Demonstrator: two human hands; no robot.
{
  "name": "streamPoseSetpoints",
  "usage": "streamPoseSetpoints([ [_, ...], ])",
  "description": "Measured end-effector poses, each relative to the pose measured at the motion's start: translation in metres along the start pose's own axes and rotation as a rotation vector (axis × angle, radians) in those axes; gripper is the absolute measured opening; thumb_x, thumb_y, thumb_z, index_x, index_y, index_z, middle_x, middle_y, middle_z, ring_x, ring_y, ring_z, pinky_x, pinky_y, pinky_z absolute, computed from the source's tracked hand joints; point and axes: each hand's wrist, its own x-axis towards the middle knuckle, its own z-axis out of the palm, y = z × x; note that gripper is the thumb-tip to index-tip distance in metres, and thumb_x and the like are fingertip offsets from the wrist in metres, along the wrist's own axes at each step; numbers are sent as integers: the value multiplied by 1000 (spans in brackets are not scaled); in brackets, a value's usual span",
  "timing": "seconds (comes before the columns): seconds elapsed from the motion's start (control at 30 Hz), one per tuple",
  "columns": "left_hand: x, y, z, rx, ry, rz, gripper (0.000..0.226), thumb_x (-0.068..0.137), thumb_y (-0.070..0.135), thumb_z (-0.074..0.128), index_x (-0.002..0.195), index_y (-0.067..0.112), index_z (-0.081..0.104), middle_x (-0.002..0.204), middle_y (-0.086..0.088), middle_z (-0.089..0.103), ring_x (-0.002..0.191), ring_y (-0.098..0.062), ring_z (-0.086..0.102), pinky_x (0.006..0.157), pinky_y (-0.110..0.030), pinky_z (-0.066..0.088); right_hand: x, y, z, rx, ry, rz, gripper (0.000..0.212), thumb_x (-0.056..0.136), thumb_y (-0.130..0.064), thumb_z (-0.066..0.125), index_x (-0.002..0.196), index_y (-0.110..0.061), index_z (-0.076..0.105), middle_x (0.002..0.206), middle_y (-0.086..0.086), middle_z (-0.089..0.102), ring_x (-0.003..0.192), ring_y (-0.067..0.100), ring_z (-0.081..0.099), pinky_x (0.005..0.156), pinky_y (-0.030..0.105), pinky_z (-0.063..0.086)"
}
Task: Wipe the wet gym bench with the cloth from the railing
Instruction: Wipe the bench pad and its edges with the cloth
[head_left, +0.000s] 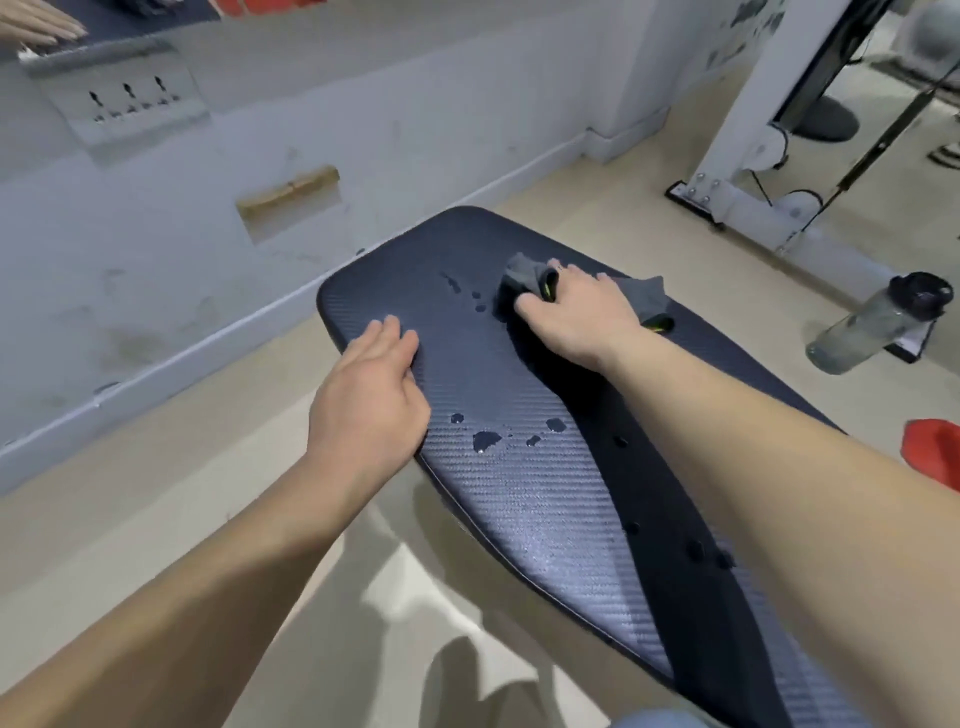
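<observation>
Both forearms reach over the dark padded desk (545, 499). On its left edge the left hand (371, 395) lies flat and released, grasping nothing. Near the far end the right hand (574, 312) presses on the grey cloth (519, 283), fingers curled into it. Water drops (488, 439) lie between the hands. On the floor beside the right edge stands a clear bottle (878, 325); no writing is readable.

Dark navy weave-textured bench (519, 493); grey cloth (524, 280), yellow-green trim.
</observation>
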Motion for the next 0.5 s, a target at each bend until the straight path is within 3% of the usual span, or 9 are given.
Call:
streamPoseSetpoints([
  [0.13, -26, 1, -12, -12, -56, 35, 41, 98, 9, 41, 136, 9, 58, 159, -4, 41, 152, -19, 26, 119, -23, 16, -54, -15, 9, -9, -39, -70, 70, 98, -49, 44, 158, -14, 40, 167, 15, 28, 154, 37, 26, 127, 47, 20],
  [0.23, -39, 3, -16, -1, -97, 64, 42, 100, 15, 41, 139, 11, 55, 162, -6, 36, 153, -22, 24, 121, -28, 19, -95, -14, 16, 27, 21, -147, 72, 85, -52, 52, 147, -17, 57, 141, 12, 43, 135, 36, 45, 113, 45, 44],
  [0.3, -38, 0, -17, -9, -120, 72, 47, 101, 20, 41, 148, 15, 48, 165, -4, 30, 154, -20, 20, 122, -26, 15, -113, -11, 16, -41, 66, -181, 59, 87, -46, 60, 140, -22, 62, 131, 8, 57, 128, 32, 55, 100, 43, 52],
  [0.37, -36, -6, -19, -24, -132, 80, 49, 102, 24, 42, 151, 19, 44, 166, 0, 27, 155, -16, 19, 122, -25, 14, -126, -8, 19, -100, 58, -196, 54, 91, -40, 62, 142, -25, 60, 140, 6, 62, 135, 30, 55, 105, 42, 50],
  [0.43, -35, -14, -19, -51, -130, 95, 49, 102, 28, 45, 151, 23, 45, 166, 4, 28, 154, -11, 19, 122, -24, 15, -134, -4, 24, -110, 18, -213, 61, 96, -40, 58, 154, -26, 48, 162, 1, 46, 151, 25, 39, 120, 39, 37],
  [0.5, -32, -22, -19, -72, -134, 112, 50, 101, 32, 48, 150, 27, 46, 164, 9, 29, 153, -6, 20, 121, -24, 16, -131, 3, 23, -73, -25, -243, 64, 100, -43, 53, 160, -28, 38, 170, -6, 32, 159, 15, 23, 127, 33, 23],
])
